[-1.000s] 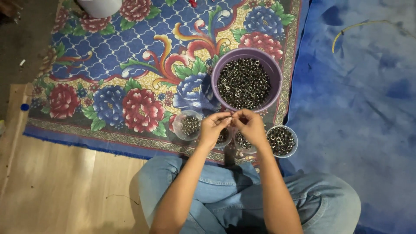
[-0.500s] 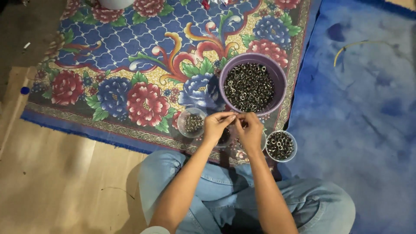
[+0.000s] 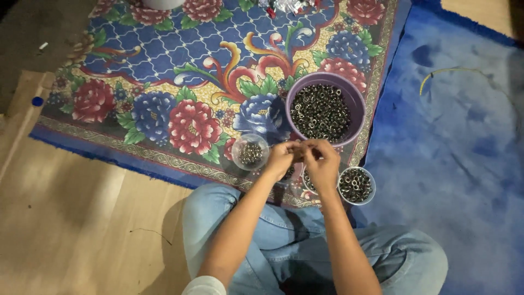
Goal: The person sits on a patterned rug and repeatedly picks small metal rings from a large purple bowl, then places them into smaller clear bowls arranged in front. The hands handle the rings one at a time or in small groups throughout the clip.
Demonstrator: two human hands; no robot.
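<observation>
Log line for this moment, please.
left hand: fingertips meeting right hand | held item: too small to tell | purple bowl: full of small metal rings | rug

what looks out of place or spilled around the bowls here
Nothing looks spilled: the small metal rings sit inside the purple bowl and the clear cups. The only strays are a yellow cord lying loose on the blue mat and a blue cap on the floor.
</observation>
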